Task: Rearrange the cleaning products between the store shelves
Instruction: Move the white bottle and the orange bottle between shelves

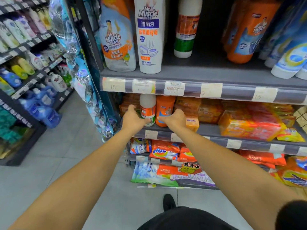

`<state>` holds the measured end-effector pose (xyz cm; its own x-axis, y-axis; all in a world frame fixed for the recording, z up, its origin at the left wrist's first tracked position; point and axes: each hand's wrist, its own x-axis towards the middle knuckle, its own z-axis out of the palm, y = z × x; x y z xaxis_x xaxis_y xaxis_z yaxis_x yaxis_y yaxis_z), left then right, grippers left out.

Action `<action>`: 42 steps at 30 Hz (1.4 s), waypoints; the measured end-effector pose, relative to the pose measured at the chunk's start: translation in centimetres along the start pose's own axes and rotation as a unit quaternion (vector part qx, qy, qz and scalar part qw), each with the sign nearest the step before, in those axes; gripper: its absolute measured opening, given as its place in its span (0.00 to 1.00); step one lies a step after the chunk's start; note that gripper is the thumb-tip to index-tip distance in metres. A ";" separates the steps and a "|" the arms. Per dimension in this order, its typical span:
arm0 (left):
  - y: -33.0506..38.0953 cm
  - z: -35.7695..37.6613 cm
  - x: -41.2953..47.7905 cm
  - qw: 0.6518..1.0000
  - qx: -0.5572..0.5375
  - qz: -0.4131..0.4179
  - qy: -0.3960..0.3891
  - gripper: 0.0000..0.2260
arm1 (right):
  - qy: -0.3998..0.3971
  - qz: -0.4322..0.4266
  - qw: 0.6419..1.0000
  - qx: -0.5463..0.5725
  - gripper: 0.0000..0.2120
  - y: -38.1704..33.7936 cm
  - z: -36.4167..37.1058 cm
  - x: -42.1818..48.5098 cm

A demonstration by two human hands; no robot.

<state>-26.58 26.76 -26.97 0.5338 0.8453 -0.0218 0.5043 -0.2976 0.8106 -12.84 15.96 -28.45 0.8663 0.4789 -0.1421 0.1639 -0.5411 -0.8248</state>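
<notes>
Grips clamped: left hand (132,119) on white plastic orange-labelled bottle (147,107), right hand (176,119) on orange plastic bottle (165,107) at its 3 o'clock (just beside); bumped together, either may topple.

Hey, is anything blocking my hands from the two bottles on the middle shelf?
Nothing visible does. The left hand holds the white bottle, and the right hand holds the orange bottle. Orange packs crowd only the orange bottle's right side.
</notes>
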 end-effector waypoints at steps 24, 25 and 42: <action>0.5 2.9 3.6 0.997 -0.033 -0.061 0.030 0.17 | 0.031 0.003 0.997 -0.065 0.22 -1.6 2.3 2.5; 0.6 2.5 3.4 0.997 -0.035 -0.062 0.036 0.16 | 0.029 0.000 0.997 -0.066 0.23 -1.8 2.2 2.3; -1.5 -1.0 -10.3 0.991 -0.090 -0.059 -0.086 0.20 | -0.043 -0.063 0.996 0.050 0.21 3.5 -4.1 -11.6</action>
<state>-33.47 18.94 -27.37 0.5938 0.7771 -0.2085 0.4491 -0.1051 0.8873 -20.34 5.67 -27.42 0.7978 0.5980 -0.0774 0.2171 -0.4046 -0.8883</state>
